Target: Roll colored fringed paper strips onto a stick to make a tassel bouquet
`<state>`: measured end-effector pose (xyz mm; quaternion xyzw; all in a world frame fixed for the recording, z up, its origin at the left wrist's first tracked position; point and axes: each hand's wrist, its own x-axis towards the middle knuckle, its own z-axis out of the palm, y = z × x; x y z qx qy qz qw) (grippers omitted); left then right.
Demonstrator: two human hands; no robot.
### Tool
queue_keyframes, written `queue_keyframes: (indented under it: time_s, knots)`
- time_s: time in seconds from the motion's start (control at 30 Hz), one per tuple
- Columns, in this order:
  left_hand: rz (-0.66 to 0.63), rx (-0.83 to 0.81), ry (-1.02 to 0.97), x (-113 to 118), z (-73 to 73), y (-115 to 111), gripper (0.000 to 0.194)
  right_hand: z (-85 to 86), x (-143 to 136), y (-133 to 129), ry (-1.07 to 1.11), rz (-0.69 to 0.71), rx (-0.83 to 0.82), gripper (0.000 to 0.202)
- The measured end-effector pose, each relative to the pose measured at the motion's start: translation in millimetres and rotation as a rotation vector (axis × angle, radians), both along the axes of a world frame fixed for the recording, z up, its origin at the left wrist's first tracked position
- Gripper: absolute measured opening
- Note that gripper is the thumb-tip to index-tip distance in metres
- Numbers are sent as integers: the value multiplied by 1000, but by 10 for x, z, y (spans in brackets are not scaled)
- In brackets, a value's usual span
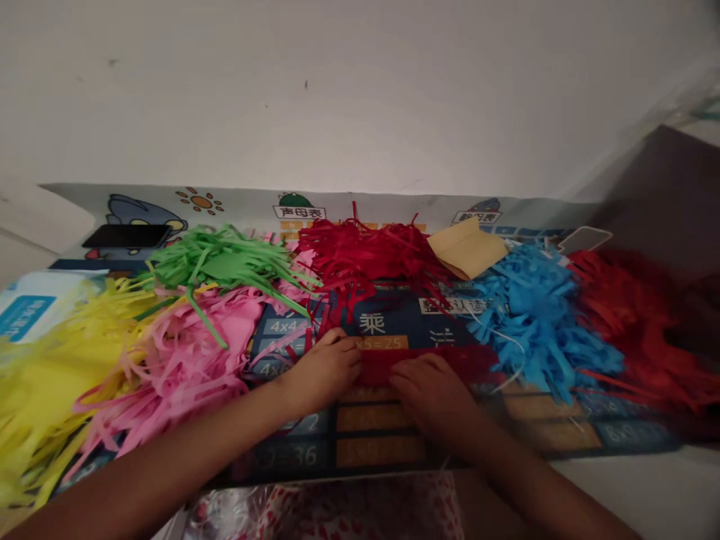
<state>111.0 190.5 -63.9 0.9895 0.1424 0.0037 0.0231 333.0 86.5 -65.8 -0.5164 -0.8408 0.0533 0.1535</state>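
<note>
A folded strip of dark red tissue paper lies across the printed mat in front of me, with fringe spreading at its ends. On its left part my left hand rests with curled fingers pinching the paper. My right hand is bent over the near edge of the same strip, its fingertips pressed onto it. The undersides of both hands are hidden. Just beyond them sits a pile of crimson fringed paper.
Fringed paper heaps lie around: green, pink, yellow, blue and red. A tan paper piece, a black phone and a white-blue packet are also there. The mat bends up against the wall.
</note>
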Motion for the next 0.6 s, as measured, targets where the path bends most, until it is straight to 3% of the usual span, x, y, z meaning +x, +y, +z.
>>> queue_keyframes:
  time_s: [0.07, 0.17, 0.33, 0.4, 0.43, 0.5, 0.6]
  knots:
    - [27, 34, 23, 1, 41, -51, 13, -135, 2, -5, -14, 103, 23, 21]
    - [103, 91, 15, 16, 43, -128, 24, -266, 94, 85, 67, 89, 29, 15]
    - [204, 60, -145, -17, -56, -120, 11, -140, 136, 188, 186, -102, -145, 12]
    - [214, 45, -205, -70, -84, -106, 11, -109, 106, 177, 133, -84, -116, 29]
    - [203, 44, -230, -105, -93, -102, 12, -119, 104, 170, 101, -66, -92, 32]
    - [167, 26, -275, -185, -101, -89, 17, -179, 141, 166, 83, -50, -59, 18]
    - [198, -80, -339, -282, -93, -39, 21, -287, 257, 190, 184, -86, -63, 12]
